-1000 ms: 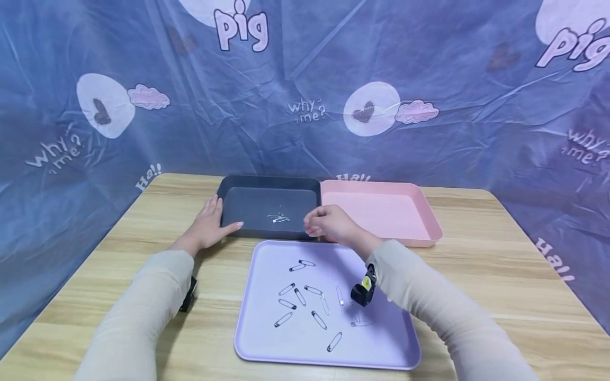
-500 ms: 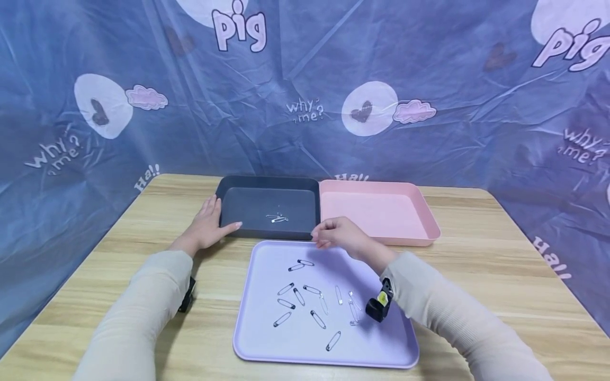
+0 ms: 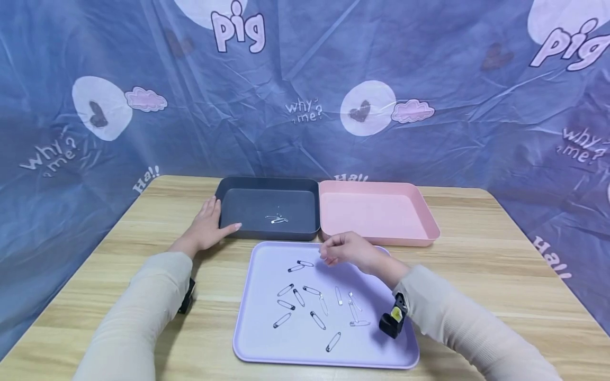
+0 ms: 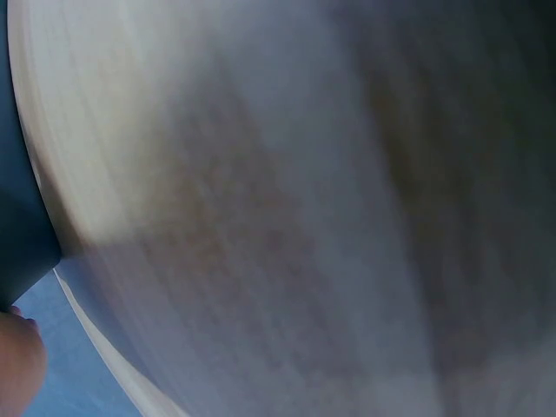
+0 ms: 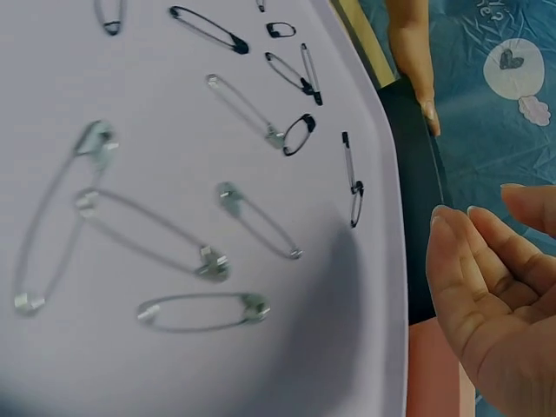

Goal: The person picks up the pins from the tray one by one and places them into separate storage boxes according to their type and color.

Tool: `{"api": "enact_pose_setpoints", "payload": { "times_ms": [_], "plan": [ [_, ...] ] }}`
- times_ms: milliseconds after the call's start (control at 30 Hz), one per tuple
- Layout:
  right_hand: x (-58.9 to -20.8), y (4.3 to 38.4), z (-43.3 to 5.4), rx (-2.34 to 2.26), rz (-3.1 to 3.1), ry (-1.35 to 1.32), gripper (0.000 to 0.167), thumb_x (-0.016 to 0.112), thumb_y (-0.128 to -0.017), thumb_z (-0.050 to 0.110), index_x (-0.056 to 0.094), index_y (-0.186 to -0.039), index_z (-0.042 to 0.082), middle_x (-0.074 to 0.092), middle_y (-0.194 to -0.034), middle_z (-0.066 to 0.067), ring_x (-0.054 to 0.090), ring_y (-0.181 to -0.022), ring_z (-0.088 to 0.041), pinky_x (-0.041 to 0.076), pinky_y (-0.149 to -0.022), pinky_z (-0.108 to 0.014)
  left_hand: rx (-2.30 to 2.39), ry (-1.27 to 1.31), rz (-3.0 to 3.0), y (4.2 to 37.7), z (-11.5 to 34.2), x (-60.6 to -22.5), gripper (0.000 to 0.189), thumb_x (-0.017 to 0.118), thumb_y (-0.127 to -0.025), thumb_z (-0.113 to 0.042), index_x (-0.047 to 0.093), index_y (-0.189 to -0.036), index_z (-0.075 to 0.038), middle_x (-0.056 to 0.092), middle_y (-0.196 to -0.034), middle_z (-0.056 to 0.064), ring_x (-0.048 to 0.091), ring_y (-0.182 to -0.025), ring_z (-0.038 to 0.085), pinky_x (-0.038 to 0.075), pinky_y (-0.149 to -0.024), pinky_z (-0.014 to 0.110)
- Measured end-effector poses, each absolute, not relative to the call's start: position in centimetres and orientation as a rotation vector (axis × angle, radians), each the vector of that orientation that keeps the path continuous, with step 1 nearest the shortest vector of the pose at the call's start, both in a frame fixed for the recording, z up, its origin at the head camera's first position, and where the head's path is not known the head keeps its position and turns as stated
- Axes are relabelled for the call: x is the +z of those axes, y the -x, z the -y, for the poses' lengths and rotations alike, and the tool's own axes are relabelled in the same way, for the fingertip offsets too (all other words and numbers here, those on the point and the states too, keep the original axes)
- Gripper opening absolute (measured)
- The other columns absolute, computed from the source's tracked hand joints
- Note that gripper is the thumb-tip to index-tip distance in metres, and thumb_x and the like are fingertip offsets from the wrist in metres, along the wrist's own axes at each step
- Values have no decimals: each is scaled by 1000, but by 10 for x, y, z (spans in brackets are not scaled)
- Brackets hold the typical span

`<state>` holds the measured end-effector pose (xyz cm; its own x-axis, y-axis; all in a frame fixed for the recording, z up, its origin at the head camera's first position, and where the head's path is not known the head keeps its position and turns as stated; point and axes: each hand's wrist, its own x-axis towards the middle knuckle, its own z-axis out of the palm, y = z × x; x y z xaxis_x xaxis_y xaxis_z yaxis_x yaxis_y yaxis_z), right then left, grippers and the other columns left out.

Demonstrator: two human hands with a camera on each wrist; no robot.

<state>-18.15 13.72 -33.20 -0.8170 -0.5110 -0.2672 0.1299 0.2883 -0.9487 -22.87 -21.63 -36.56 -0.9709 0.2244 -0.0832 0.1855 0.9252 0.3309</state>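
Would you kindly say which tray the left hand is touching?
The dark gray tray, back left: the left hand rests on its edge, away from the pink tray and lilac tray.

All legible lettering sits on the blue backdrop cloth [image 3: 267, 140]. Head view: "pig" [image 3: 238, 26] twice, high up, left of centre and at far right. "why me?" [image 3: 303, 110] three times: left, centre, right. "Ha!!" [image 3: 551, 257] three times, lower: left, middle, right. Right wrist view: cropped lettering [image 5: 492, 9] ending in a question mark, same cloth.
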Motion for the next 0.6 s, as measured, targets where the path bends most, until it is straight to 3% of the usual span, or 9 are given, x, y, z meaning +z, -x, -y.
{"api": "enact_pose_setpoints", "payload": {
  "times_ms": [600],
  "plan": [
    [-347,162,-167,-1520,-1999,366,24,57,-78,3,56,-92,-17,62,-78,-15,59,-69,-18,49,-67,-34,489,-316,-2955,230,217,-367,100,34,-79,-65,1,-133,12,-7,-139,26,-7,-126,37,1,-101,46]
  ]
}}
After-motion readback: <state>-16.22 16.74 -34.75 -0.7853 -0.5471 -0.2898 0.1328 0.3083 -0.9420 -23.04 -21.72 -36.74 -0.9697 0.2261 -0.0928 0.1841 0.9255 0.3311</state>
